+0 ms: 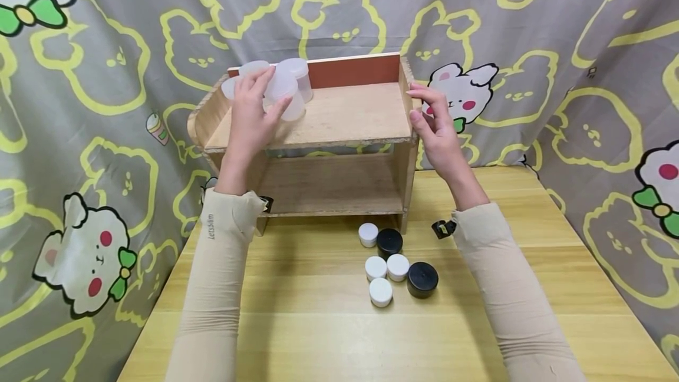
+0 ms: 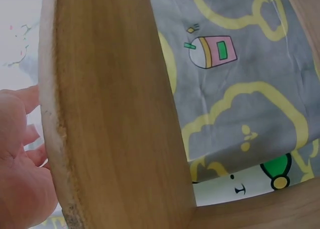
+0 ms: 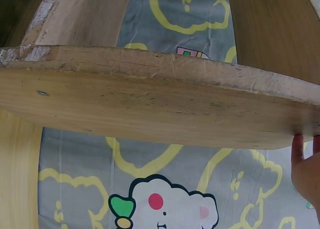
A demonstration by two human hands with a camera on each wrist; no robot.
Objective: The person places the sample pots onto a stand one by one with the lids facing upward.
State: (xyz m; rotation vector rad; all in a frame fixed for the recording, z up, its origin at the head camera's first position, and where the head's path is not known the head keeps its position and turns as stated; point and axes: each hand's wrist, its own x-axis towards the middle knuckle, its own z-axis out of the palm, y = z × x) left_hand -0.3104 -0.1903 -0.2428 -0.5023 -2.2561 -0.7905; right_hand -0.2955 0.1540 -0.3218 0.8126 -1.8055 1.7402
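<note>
My left hand (image 1: 250,112) is over the left part of the small wooden shelf's upper board (image 1: 355,114), thumb and fingers about a translucent plastic jar (image 1: 283,84). More translucent jars (image 1: 298,69) stand close around it, partly hidden by the hand. In the left wrist view, the shelf's side panel (image 2: 115,109) hides most of what this hand (image 2: 22,159) touches. My right hand (image 1: 437,128) rests its fingertips against the shelf's right side panel (image 1: 407,99). The right wrist view shows fingertips (image 3: 298,145) on that panel's outer face.
On the table (image 1: 318,335), in front of the shelf, stand several small white-lidded jars (image 1: 381,291) and two black-lidded jars (image 1: 422,279). Below the upper board is a lower shelf board (image 1: 334,184). A grey patterned curtain (image 1: 339,16) hangs behind and at both sides.
</note>
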